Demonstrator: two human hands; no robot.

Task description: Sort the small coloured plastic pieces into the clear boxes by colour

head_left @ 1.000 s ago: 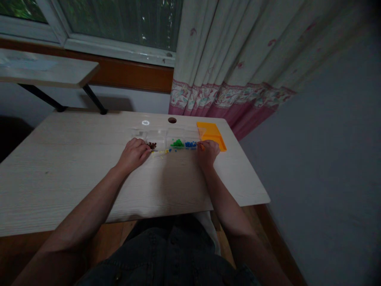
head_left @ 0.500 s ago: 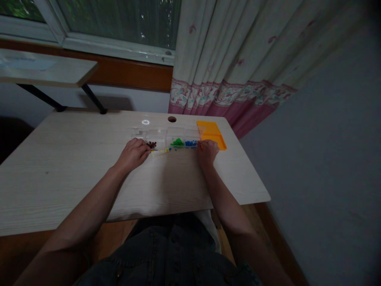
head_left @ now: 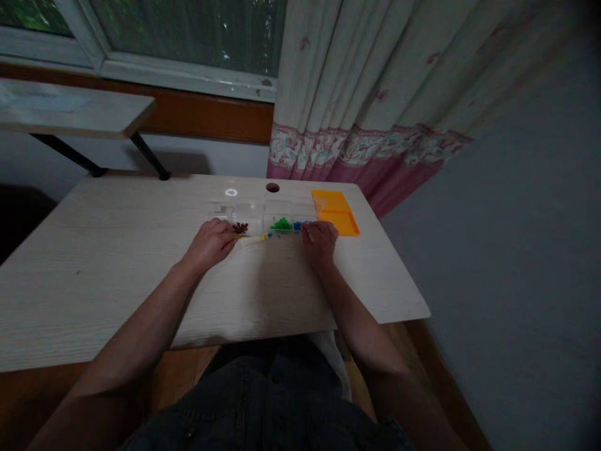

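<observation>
A clear compartment box [head_left: 248, 215] lies on the table with small bead-like pieces in it: dark red pieces [head_left: 240, 228], green pieces [head_left: 282, 224] and blue pieces [head_left: 297, 226]. My left hand [head_left: 212, 243] is closed in a pinch at the box's near left, on one end of a thin strand. Yellow pieces [head_left: 256, 238] and a little blue run in a line from there along the near edge. Beside the blue compartment my right hand [head_left: 320, 243] has its fingers pinched together; anything between them is too small to make out.
An orange tray or lid [head_left: 345, 222] lies right of the box, partly behind my right hand. A round hole [head_left: 272, 187] pierces the back of the table [head_left: 141, 250]. A raised shelf [head_left: 103, 113] stands at the left, and a curtain [head_left: 328, 125] hangs behind.
My right hand has moved slightly left, in front of the blue compartment, uncovering more of the orange tray. My left hand keeps its place at the strand's end.
</observation>
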